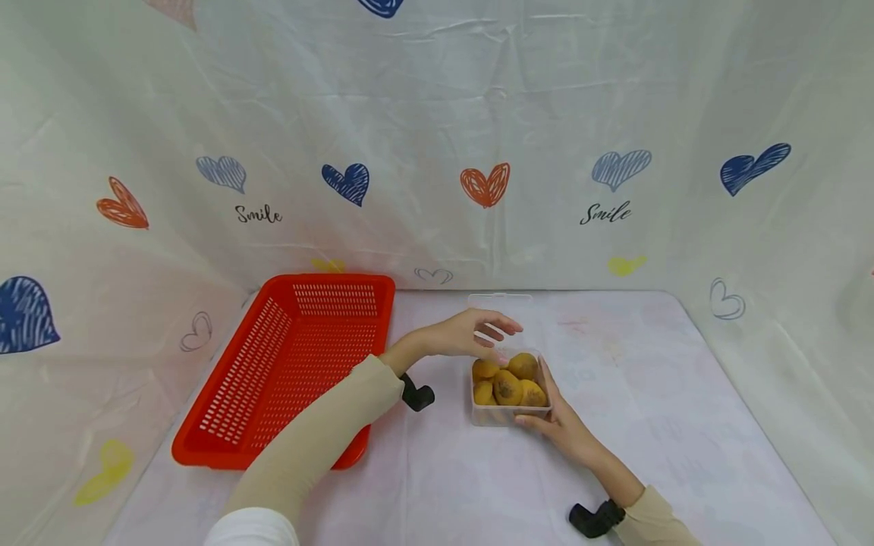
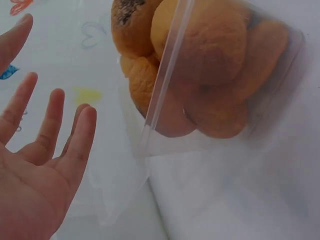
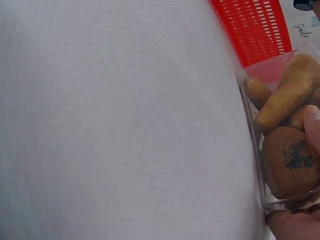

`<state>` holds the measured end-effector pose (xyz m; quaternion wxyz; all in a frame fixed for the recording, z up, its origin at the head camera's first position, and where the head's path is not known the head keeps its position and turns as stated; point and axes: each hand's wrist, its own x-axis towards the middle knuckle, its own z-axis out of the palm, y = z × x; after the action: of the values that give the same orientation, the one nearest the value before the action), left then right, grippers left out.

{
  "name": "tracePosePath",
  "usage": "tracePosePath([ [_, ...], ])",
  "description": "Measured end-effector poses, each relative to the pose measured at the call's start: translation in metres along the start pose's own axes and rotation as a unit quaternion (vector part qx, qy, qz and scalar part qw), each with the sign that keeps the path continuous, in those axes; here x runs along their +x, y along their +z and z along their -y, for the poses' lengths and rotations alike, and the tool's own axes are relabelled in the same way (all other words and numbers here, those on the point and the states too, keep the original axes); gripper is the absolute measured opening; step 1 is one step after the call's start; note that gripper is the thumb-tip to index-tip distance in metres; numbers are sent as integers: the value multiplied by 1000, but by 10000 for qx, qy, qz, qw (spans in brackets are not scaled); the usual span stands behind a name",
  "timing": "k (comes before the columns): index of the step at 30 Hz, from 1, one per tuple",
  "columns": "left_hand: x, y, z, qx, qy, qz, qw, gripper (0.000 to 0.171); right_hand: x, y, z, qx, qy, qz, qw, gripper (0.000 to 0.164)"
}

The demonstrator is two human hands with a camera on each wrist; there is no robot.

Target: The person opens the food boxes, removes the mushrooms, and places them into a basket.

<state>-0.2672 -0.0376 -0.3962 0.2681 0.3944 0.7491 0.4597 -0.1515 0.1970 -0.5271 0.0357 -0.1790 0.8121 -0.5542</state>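
Observation:
A clear plastic box [image 1: 495, 415] stands on the table with several golden-brown bread rolls [image 1: 507, 387] in it. Dark specks mark the top of one bread roll [image 3: 295, 155]. My right hand [image 1: 565, 431] holds the box at its right front corner, thumb along the front wall and fingers on the right side. Over the back left of the box is my left hand [image 1: 471, 334], its fingers spread and nothing between them. In the left wrist view the left hand [image 2: 42, 155] shows its palm, apart from the rolls. Behind the box, the clear lid [image 1: 500, 296] is swung back.
To the left, a large red perforated plastic basket [image 1: 378, 292] sits on the table, partly covered by my left sleeve [image 1: 321, 436]. A pale cloth [image 1: 614, 341] covers the table. A curtain [image 1: 423, 114] printed with hearts hangs behind it.

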Motion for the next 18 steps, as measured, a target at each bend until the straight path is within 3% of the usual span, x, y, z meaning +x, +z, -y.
tracePosePath([
  [5,1,12,3,191,-105,419,9989,55,0,-1,-1,35,-74,21,10000,104],
  [9,1,19,6,331,-169,560,9977,55,1,-1,-1,25,-51,20,10000,104],
  [18,1,24,14,443,158,753,9961,50,0,-1,-1,62,-31,30,10000,103],
])
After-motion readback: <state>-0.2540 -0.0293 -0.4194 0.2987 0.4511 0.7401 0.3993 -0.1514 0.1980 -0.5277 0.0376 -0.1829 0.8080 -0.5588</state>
